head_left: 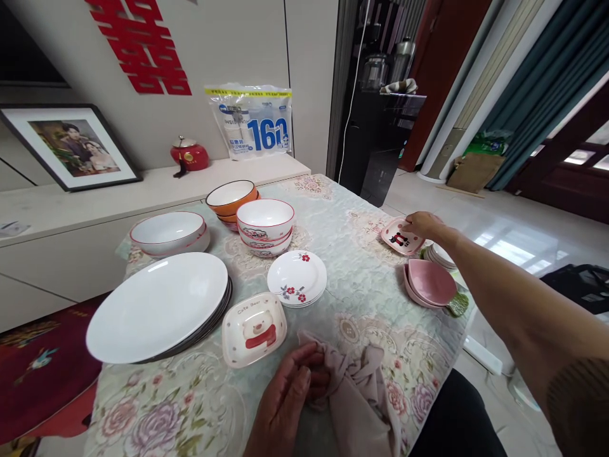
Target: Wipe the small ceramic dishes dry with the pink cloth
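Near the front edge of the table, my left hand (291, 395) has its fingers curled round a crumpled greyish-pink cloth (359, 400). My right hand (424, 225) reaches out to the far right, its fingers closed on the rim of a small pink dish (402, 237) with a black cat picture. Close below that arm are a pair of nested pink leaf-shaped bowls (431, 282) and a stack of small white dishes (441, 255). A square bear dish (255, 331) lies just left of my left hand, beside flowered white plates (297, 278).
Large oval plates (159, 308) are stacked at the left, with a wide white bowl (167, 230) behind them. Red-rimmed bowls (265, 222) and orange bowls (231, 195) stand at the back. A ledge beyond holds a framed photo (73, 149), a red jar (189, 155) and a plastic pack (250, 124).
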Demonstrator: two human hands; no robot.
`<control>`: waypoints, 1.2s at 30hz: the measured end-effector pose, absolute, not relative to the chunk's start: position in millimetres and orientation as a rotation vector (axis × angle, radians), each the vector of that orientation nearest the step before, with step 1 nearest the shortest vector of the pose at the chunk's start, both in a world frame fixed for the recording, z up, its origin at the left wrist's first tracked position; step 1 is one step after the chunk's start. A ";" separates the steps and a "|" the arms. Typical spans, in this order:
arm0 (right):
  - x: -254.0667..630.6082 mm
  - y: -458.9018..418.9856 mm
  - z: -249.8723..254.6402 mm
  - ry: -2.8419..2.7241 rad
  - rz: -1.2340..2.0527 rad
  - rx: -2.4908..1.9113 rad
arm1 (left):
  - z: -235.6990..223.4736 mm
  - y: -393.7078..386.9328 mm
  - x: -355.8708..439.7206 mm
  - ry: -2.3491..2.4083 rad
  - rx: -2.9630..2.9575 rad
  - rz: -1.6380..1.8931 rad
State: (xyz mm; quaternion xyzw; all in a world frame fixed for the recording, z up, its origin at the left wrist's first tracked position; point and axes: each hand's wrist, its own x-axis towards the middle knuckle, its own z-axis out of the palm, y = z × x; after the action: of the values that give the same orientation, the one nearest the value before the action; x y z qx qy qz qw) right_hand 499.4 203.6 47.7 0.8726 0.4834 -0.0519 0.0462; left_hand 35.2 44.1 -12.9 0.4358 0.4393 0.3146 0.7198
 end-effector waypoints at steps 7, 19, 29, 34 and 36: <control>493.8 199.8 51.1 1.492 -0.086 2.646 | -15.8 44.4 33.3 0.963 0.987 0.670; 337.6 160.8 71.0 2.496 -0.224 2.541 | -5.0 40.0 44.8 0.960 0.935 0.778; 232.3 121.1 9.7 2.461 -0.496 2.876 | -5.9 39.8 45.0 0.882 0.910 0.801; 201.6 104.6 0.9 2.864 -1.012 2.346 | -3.3 40.1 46.9 0.905 0.928 0.818; 193.9 101.0 -3.2 2.906 -1.160 2.158 | -0.5 40.0 46.0 0.946 0.962 0.879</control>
State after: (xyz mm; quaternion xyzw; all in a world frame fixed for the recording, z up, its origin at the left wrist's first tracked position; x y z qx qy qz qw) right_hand 193.9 101.0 -3.2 0.5372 0.7235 -0.2888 -0.3235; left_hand 46.0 40.0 -0.5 0.4306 0.4235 0.3937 0.6930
